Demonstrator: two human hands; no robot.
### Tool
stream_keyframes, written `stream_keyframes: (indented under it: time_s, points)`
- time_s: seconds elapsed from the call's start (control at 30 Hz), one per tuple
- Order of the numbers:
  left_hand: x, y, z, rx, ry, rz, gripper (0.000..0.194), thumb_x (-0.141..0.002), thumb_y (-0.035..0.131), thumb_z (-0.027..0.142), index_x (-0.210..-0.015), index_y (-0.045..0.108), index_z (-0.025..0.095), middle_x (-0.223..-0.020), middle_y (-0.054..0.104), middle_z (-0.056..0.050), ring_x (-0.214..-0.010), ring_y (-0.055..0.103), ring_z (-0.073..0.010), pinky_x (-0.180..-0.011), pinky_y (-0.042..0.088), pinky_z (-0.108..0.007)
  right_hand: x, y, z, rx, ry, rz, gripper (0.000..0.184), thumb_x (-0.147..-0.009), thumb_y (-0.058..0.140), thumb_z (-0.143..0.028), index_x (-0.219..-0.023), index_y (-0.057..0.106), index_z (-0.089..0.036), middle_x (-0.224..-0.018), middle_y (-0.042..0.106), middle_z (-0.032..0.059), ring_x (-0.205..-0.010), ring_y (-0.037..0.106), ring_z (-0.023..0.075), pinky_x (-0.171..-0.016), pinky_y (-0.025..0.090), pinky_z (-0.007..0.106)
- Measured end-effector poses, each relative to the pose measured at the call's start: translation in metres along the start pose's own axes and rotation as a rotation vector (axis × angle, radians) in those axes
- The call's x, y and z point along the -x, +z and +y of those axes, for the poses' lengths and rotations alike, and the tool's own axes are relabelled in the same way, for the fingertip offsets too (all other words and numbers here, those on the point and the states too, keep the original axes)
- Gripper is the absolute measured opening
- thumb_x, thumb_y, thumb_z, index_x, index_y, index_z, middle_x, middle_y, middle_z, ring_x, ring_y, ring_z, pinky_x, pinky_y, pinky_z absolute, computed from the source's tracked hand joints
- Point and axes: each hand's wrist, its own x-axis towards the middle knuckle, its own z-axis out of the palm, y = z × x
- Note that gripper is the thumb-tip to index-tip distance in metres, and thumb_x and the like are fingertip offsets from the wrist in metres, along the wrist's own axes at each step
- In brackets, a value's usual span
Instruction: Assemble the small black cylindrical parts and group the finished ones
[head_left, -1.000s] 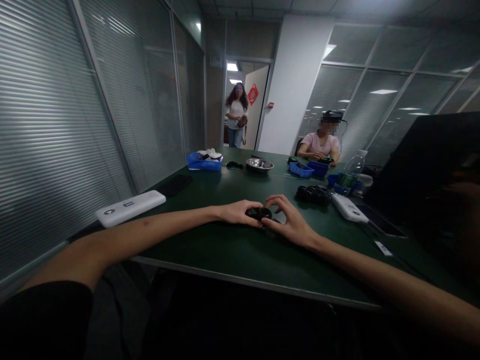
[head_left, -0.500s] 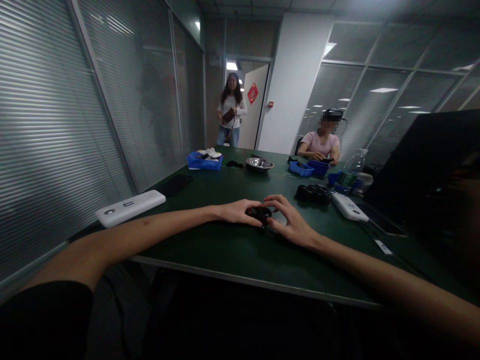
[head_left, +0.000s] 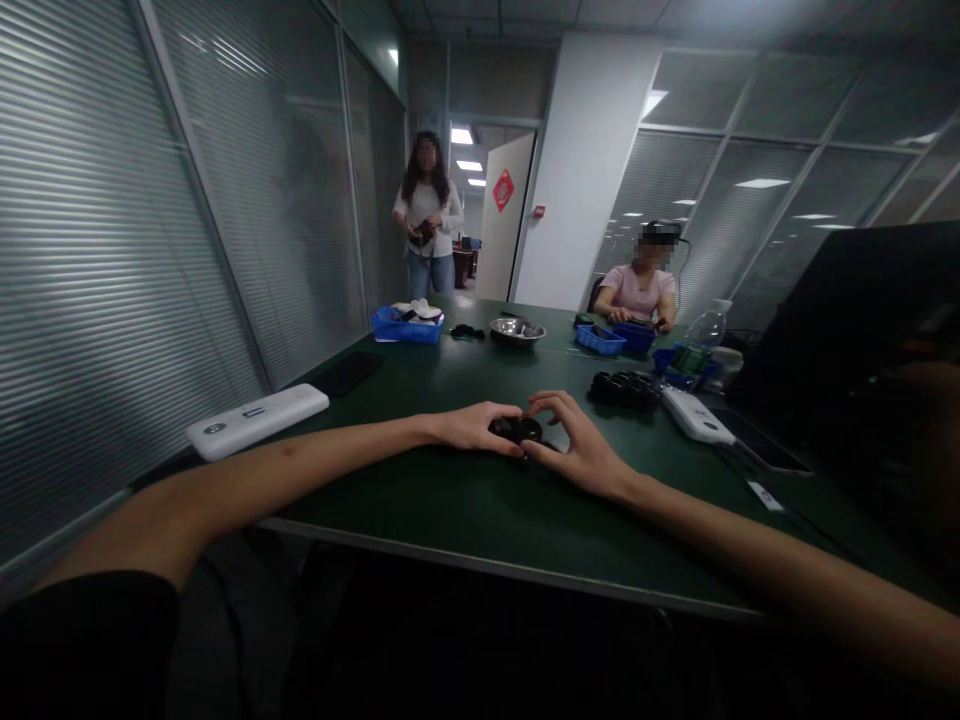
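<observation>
A small, dark, glossy object with a round end is held low over the green table; its exact kind is hard to make out. My left hand grips it from the left, thumb on the near side and fingers on the far side. On the other side is my right hand, its fingers curved and apart. The right thumb tip is close to or touching the round end, while the index finger arches above it. A pale, clear patch shows between the right thumb and fingers, too blurred to name.
White power banks lie left and right. Several black round pieces sit near the right one. Further back are a metal bowl, blue baskets, a plastic bottle, a seated person and a standing person.
My right index finger has lifted slightly off the dark object, and the gap between it and the thumb is wider. The standing person has moved left, away from the doorway.
</observation>
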Motion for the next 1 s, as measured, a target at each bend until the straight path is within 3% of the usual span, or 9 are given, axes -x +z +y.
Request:
stream_keyframes:
  time_s: [0.23, 0.47, 0.6, 0.77, 1.0]
  points:
    - [0.0020, -0.0009, 0.0024, 0.009, 0.016, -0.002, 0.053, -0.086, 0.075, 0.043, -0.129, 0.060, 0.015, -0.115, 0.065, -0.008, -0.101, 0.060, -0.0196, -0.087, 0.044, -0.031, -0.0005, -0.0023, -0.0019, -0.027, -0.025, -0.073, 0.030, -0.097, 0.059, -0.033, -0.126, 0.058, -0.026, -0.134, 0.054, 0.0116, -0.127, 0.053, 0.0298, -0.107, 0.048, 0.053]
    - [0.0010, -0.0011, 0.0005, -0.021, -0.008, 0.006, 0.048, -0.086, 0.076, 0.043, -0.123, 0.063, 0.015, -0.107, 0.064, -0.006, -0.094, 0.059, -0.0179, -0.082, 0.043, -0.029, -0.0001, -0.0003, 0.0010, -0.009, 0.025, -0.020, 0.030, -0.094, 0.065, -0.039, -0.119, 0.058, -0.026, -0.133, 0.054, 0.0114, -0.125, 0.054, 0.0295, -0.100, 0.053, 0.050]
    - [0.0007, -0.0012, 0.0002, -0.022, 0.007, 0.009, 0.055, -0.086, 0.075, 0.043, -0.131, 0.059, 0.015, -0.109, 0.064, -0.007, -0.092, 0.058, -0.0176, -0.080, 0.043, -0.029, 0.0001, -0.0014, 0.0006, -0.029, -0.023, -0.069, 0.032, -0.097, 0.059, -0.033, -0.127, 0.058, -0.027, -0.136, 0.053, 0.0109, -0.128, 0.053, 0.0293, -0.106, 0.049, 0.052]
    - [0.0001, -0.0010, -0.0020, -0.007, -0.002, 0.005, 0.051, -0.084, 0.076, 0.046, -0.121, 0.063, 0.014, -0.105, 0.064, -0.006, -0.091, 0.059, -0.0176, -0.080, 0.044, -0.029, 0.0000, 0.0003, 0.0014, -0.005, 0.023, 0.007, 0.032, -0.092, 0.069, -0.040, -0.119, 0.058, -0.025, -0.133, 0.054, 0.0116, -0.126, 0.054, 0.0304, -0.107, 0.049, 0.054]
    - [-0.0004, -0.0007, -0.0020, -0.001, 0.027, 0.006, 0.054, -0.085, 0.076, 0.044, -0.127, 0.061, 0.015, -0.112, 0.064, -0.007, -0.099, 0.060, -0.0201, -0.085, 0.044, -0.031, 0.0000, -0.0014, -0.0012, 0.013, -0.006, -0.032, 0.033, -0.094, 0.064, -0.037, -0.126, 0.059, -0.027, -0.136, 0.053, 0.0111, -0.127, 0.054, 0.0306, -0.107, 0.048, 0.053]
